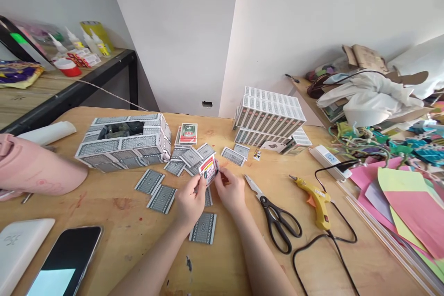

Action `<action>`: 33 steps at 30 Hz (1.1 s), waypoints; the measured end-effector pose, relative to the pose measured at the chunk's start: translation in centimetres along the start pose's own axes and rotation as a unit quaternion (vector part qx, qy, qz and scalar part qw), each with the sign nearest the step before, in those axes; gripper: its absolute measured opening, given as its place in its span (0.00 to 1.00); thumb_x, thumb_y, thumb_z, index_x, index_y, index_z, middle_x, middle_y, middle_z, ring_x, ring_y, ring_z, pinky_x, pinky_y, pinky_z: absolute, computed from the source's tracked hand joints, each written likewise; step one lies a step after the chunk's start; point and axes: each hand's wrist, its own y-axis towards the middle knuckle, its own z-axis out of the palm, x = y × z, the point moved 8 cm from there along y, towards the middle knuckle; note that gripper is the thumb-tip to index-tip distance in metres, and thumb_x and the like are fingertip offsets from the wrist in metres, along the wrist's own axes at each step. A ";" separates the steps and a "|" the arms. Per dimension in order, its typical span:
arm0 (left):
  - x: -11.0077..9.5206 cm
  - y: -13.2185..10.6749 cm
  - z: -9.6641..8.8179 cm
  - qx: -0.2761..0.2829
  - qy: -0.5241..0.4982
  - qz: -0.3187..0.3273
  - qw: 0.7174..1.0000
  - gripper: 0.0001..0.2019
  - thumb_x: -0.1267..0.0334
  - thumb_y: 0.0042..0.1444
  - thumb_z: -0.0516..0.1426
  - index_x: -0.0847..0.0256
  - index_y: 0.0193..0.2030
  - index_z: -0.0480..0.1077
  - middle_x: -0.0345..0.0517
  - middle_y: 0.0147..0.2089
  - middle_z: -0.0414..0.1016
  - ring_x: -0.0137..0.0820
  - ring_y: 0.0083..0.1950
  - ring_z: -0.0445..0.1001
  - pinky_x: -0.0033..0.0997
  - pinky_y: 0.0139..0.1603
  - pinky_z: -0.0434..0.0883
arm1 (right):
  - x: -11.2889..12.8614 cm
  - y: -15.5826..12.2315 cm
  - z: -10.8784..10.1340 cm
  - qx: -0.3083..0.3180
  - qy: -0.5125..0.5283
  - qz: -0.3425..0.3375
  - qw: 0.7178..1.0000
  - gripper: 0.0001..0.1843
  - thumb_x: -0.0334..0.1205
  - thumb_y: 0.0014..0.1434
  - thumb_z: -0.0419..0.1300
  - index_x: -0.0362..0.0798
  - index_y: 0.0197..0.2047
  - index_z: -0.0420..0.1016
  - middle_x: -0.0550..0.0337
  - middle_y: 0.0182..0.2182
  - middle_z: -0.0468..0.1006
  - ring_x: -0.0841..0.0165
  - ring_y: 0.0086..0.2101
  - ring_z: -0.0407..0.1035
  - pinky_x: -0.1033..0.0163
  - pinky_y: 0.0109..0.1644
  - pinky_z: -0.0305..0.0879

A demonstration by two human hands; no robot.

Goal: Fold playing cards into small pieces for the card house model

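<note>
My left hand point(190, 201) and my right hand point(230, 190) meet over the middle of the wooden table point(114, 215), both pinching a small red, white and yellow card pack point(208, 169) held up between the fingertips. Several grey patterned playing cards point(161, 198) lie face down around and under my hands. A box-like model built from playing cards point(125, 142) stands to the left behind them. A small stack of card packs with a green and red top point(188, 133) sits just behind my hands.
A large block of stacked card boxes point(268, 114) stands at the back right. Black-handled scissors point(275, 215) and a yellow glue gun point(315, 200) with its black cord lie right of my hands. Coloured paper sheets point(405, 199) cover the right edge. A phone point(64, 261) and a pink bag point(33, 169) lie at left.
</note>
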 end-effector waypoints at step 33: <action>1.9 0.3 1.4 0.111 -0.164 -0.123 0.972 0.10 0.61 0.56 0.52 0.63 0.26 0.67 0.39 0.22 0.70 0.25 0.24 0.67 0.21 0.25 0.64 | -2.9 0.2 2.6 0.103 0.482 0.217 0.843 0.15 0.50 0.45 0.65 0.45 0.26 0.72 0.60 0.23 0.74 0.70 0.25 0.66 0.64 0.33 0.64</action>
